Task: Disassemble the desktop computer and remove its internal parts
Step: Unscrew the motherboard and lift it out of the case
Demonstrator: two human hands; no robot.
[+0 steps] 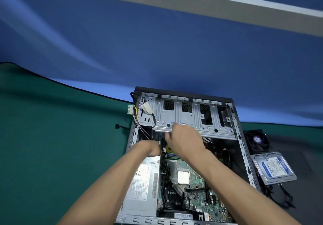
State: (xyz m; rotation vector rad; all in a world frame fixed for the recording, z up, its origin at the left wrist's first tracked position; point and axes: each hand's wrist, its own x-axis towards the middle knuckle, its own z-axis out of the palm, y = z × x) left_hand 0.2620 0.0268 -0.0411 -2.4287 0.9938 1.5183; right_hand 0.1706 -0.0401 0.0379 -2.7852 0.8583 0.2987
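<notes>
The open desktop case point(243, 148) lies on its side on a green mat. Inside are the green motherboard point(192, 195) with a bare CPU point(183, 177), a silver power supply point(143, 186) on the left, and a metal drive cage point(185, 114) at the far end. My left hand point(152, 148) is curled down in the gap between the power supply and the cage; what it grips is hidden. My right hand point(185, 141) reaches in beside it, fingers bent down under the cage edge, blurred.
A loose white power connector with coloured wires point(132, 113) hangs over the case's left wall. On the right of the case lie a black fan point(257, 140), a hard drive with a blue label point(274, 168) and black cables point(283, 196). A blue wall stands behind.
</notes>
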